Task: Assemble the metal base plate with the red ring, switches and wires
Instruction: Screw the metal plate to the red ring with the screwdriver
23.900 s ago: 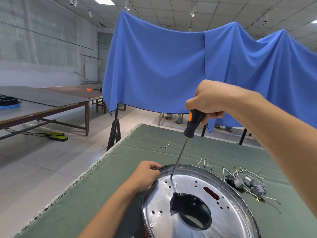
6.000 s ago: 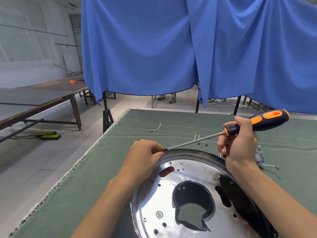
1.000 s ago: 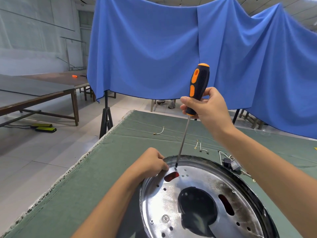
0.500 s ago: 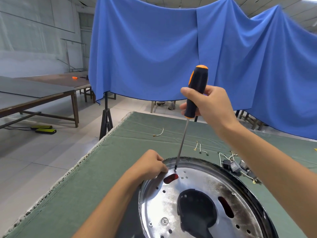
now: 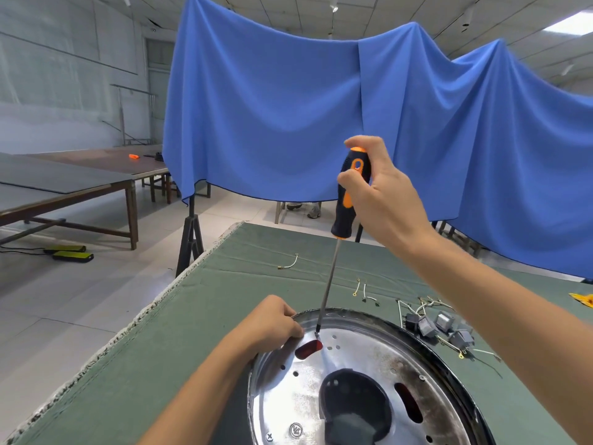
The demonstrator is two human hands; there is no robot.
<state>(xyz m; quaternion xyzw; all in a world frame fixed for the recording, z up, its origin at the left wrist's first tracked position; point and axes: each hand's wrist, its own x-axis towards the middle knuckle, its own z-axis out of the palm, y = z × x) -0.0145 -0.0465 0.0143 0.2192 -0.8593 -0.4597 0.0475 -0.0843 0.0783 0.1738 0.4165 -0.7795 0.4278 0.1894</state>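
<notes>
Plate (image 5: 362, 364): round, shiny, lower centre to lower right of the frame, lying flat on the green worktop (image 5: 167, 364). Red ring (image 5: 308, 349) shows through slots in the plate.

Screwdriver (image 5: 348, 200): centre of frame, long axis near upright, leaning slightly to the right at the top. Tip rests at the plate's far-left rim zone, just above the left red slot. Whether a screw sits under the tip is too small to tell.

Right hand (image 5: 378, 194): centre, wrapped round the black-and-orange handle, one finger over the cap.

Left hand (image 5: 272, 322): lower centre, fingers curled and pinching the plate's rim just left of the tip. It is the nearer hand to the work point.

Switches (image 5: 439, 329): grey cluster with wires (image 5: 426, 305), right of the plate, just beside its rim. Loose wire pieces lie further up the worktop.

Judgement: the next move is probably downward pressure and twist along the shaft, so the tip must stay seated; a slip would run toward the left fingers.

Room: the worktop's left edge lies well apart from the plate; open cloth above it.
</notes>
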